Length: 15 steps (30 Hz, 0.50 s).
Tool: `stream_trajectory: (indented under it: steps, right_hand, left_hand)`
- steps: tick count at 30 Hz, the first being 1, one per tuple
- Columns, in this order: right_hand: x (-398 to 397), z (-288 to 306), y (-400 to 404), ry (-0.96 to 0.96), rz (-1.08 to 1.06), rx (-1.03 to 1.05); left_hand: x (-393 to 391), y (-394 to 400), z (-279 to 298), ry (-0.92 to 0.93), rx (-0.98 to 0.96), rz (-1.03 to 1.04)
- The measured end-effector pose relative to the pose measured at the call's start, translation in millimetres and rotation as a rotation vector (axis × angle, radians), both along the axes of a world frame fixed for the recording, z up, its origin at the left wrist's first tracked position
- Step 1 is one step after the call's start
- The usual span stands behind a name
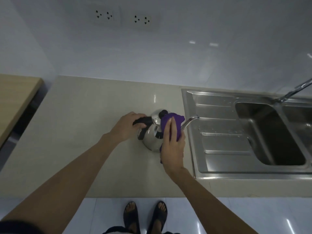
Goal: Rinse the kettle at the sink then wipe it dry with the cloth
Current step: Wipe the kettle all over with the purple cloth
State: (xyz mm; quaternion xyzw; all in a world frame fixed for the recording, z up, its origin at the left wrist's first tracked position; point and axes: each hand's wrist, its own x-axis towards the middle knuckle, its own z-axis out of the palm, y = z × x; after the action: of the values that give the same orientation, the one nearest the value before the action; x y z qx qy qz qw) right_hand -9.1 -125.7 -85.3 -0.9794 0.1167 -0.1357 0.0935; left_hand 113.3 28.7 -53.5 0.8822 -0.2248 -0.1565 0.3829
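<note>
A shiny steel kettle (152, 137) with a black handle and black lid knob stands on the beige counter (81, 132), just left of the sink. Its spout (190, 121) points right over the drainboard. My left hand (125, 126) grips the black handle at the kettle's left side. My right hand (172, 146) presses a purple cloth (170, 122) flat against the kettle's right side, covering much of the body there. Part of the cloth hangs below my palm.
The steel sink (217, 173) with its drainboard and deep basin lies to the right, with a tap (293, 92) above the basin. A wooden surface (15, 98) sits at the far left. Wall sockets (123, 17) are above. My sandalled feet show below the counter edge.
</note>
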Motion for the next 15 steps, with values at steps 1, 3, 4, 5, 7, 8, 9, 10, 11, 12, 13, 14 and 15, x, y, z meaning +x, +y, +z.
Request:
stream_trajectory:
  steps: [1, 3, 4, 5, 7, 8, 9, 10, 11, 12, 13, 14, 15]
  right_hand:
    - [-4, -2, -3, -0.004, 0.055, -0.101]
    - [-7, 2, -11, -0.003, 0.189, -0.308]
    - [-6, 8, -14, 0.009, 0.267, -0.409]
    - [-2, 16, -18, 0.021, 0.347, -0.502]
    - [20, 45, -21, 0.063, 0.451, -0.636]
    - [30, 62, -22, 0.073, 0.436, -0.656]
    - [41, 77, -20, 0.084, 0.406, -0.637]
    - [52, 89, -16, 0.11, 0.388, -0.606]
    - [62, 95, -12, 0.171, 0.408, -0.569]
    - [71, 100, -10, 0.247, 0.471, -0.535]
    - [79, 104, -12, 0.305, 0.546, -0.506]
    - [86, 108, -18, 0.357, 0.601, -0.475]
    - [95, 113, -26, 0.401, 0.603, -0.395]
  left_hand:
    - [0, 0, 0, 0.004, -0.008, -0.004]
    - [1, 2, 1, 0.035, -0.045, -0.004]
    - [1, 2, 2, 0.05, -0.063, -0.003]
    - [1, 2, 2, 0.061, -0.076, -0.003]
    - [-1, 5, 1, 0.095, -0.112, 0.019]
    - [-2, 3, 1, 0.108, -0.133, 0.032]
    - [-3, 2, 1, 0.116, -0.151, 0.046]
    - [-3, 2, 0, 0.122, -0.166, 0.059]
    - [-2, 3, -1, 0.125, -0.171, 0.068]
    - [-2, 4, -3, 0.126, -0.171, 0.075]
    - [-2, 4, -5, 0.127, -0.166, 0.081]
    - [-2, 4, -6, 0.13, -0.166, 0.088]
    - [-2, 3, -5, 0.134, -0.169, 0.096]
